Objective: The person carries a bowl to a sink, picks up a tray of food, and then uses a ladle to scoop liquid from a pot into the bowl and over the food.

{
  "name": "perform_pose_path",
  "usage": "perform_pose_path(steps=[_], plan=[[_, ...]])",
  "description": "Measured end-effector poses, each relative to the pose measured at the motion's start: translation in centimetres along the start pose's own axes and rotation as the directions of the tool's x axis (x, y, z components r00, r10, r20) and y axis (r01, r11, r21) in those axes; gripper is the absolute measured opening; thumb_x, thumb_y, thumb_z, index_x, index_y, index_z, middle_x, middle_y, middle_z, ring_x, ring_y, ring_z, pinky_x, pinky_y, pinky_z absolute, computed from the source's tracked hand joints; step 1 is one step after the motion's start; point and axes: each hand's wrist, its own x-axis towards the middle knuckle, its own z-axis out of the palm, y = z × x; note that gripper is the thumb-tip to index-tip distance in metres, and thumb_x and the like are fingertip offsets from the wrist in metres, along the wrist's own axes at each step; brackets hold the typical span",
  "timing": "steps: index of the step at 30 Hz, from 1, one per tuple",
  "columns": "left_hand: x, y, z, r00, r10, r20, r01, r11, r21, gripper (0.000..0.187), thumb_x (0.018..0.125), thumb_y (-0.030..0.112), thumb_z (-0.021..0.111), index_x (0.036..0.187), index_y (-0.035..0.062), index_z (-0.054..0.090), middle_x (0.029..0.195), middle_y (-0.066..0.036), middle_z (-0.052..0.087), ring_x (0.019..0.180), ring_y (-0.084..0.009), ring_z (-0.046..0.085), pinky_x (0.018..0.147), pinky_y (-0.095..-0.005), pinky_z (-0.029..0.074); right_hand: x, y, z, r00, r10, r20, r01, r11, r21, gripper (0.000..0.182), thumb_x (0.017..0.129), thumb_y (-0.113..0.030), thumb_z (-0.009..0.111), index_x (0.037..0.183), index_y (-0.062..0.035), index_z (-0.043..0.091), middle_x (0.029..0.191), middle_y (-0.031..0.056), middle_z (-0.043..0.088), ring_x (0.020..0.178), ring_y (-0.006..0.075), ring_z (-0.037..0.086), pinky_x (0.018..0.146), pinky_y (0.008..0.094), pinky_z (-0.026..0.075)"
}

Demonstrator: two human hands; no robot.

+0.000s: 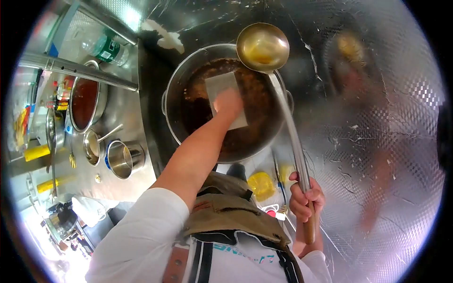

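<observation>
A large metal pot [166, 113] holds dark brown liquid with bits floating in it. Over the liquid, my left hand [228, 101] is closed on a pale, thin rectangular sheet [239, 121]; its fingers are partly blurred. My right hand [306, 198] is wrapped around the lower handle of a long metal ladle [292, 127]. The ladle's round bowl is raised at the pot's upper right rim, with a little yellowish liquid in its bottom.
On the steel counter to the left stand a pot of reddish-brown liquid [85, 104], a small steel pot [123, 160] and a bowl with a spoon [92, 147]. A plastic bottle [107, 49] is behind a metal rail [80, 70]. A textured metal wall [377, 122] rises at right.
</observation>
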Motion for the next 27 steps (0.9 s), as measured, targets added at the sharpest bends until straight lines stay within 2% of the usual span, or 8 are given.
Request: perform_pose_path(steps=[8,11,14,17,20,23,25,27], plan=[[0.6,0.5,0.6,0.997,-0.074,0.015,0.074,0.997,-0.028,0.025,0.077,0.023,0.060,0.091,0.0039,0.067,0.098,-0.014,0.066,0.090,-0.0299,0.064,0.072,-0.0383,0.053,0.0,-0.4,-0.7,0.999,0.037,0.037,-0.037,0.999,0.012,0.054,0.076,-0.004,0.053,0.123,0.0129,0.033,0.060,0.0097,0.041,0.034,0.0159,0.042,0.027,0.0287,0.038],[0.7,-0.3,1.7,0.988,-0.097,-0.119,0.090,0.994,-0.058,0.029,0.078,0.027,0.057,0.091,0.0028,0.067,0.097,-0.015,0.066,0.090,-0.0298,0.064,0.072,-0.0376,0.053,-0.1,-0.2,-0.9,0.998,0.040,0.049,-0.041,0.999,0.014,0.054,0.077,-0.004,0.053,0.124,0.0126,0.032,0.060,0.0096,0.041,0.034,0.0158,0.042,0.027,0.0283,0.038],[-0.8,-0.1,-1.4,0.997,-0.057,0.057,0.058,0.998,-0.002,0.033,0.078,0.031,0.055,0.090,0.0025,0.067,0.095,-0.015,0.067,0.087,-0.0296,0.065,0.073,-0.0368,0.052,-0.1,-0.1,-1.0,0.999,0.023,0.036,-0.023,1.000,0.015,0.054,0.077,-0.005,0.053,0.124,0.0124,0.032,0.061,0.0094,0.041,0.034,0.0155,0.042,0.028,0.0283,0.038],[-1.2,-0.5,-2.7,0.995,-0.089,0.041,0.091,0.994,-0.055,0.032,0.075,0.031,0.055,0.086,0.0042,0.068,0.090,-0.015,0.067,0.082,-0.0300,0.065,0.071,-0.0363,0.051,-0.2,-0.1,-0.7,1.000,0.005,0.010,-0.005,1.000,-0.005,0.054,0.077,-0.005,0.052,0.124,0.0125,0.032,0.061,0.0091,0.041,0.033,0.0152,0.042,0.028,0.0285,0.038],[0.1,-1.8,-1.5,0.986,-0.165,0.032,0.168,0.969,-0.178,0.029,0.073,0.031,0.056,0.083,0.0076,0.070,0.085,-0.015,0.067,0.077,-0.0304,0.065,0.068,-0.0369,0.051,-0.1,0.0,-0.6,1.000,-0.003,0.026,0.003,1.000,-0.022,0.053,0.077,-0.006,0.051,0.123,0.0128,0.032,0.061,0.0090,0.040,0.033,0.0150,0.041,0.027,0.0286,0.038],[0.7,-2.4,-0.7,0.985,-0.171,0.017,0.171,0.973,-0.155,0.030,0.082,0.028,0.050,0.095,0.0079,0.068,0.102,-0.012,0.065,0.093,-0.0273,0.063,0.074,-0.0373,0.051,-0.3,0.0,-0.5,1.000,-0.008,0.025,0.009,0.999,-0.032,0.053,0.077,-0.006,0.051,0.123,0.0131,0.032,0.060,0.0090,0.040,0.033,0.0151,0.041,0.027,0.0287,0.038],[4.5,-5.4,3.1,0.997,0.081,0.004,-0.081,0.997,0.014,0.031,0.082,0.029,0.051,0.092,0.0043,0.067,0.099,-0.014,0.066,0.091,-0.0289,0.063,0.075,-0.0374,0.050,-0.5,0.0,-0.4,1.000,-0.005,0.015,0.005,0.999,-0.034,0.053,0.077,-0.005,0.051,0.122,0.0132,0.033,0.060,0.0091,0.040,0.033,0.0152,0.041,0.027,0.0289,0.038],[5.5,-5.9,4.0,0.984,0.174,0.039,-0.175,0.984,0.021,0.032,0.082,0.029,0.052,0.090,0.0013,0.066,0.096,-0.016,0.065,0.090,-0.0301,0.063,0.074,-0.0376,0.050,-0.6,0.0,-0.4,1.000,0.000,0.016,0.001,0.999,-0.033,0.052,0.076,-0.005,0.051,0.122,0.0132,0.033,0.060,0.0092,0.040,0.033,0.0155,0.041,0.027,0.0292,0.038]])
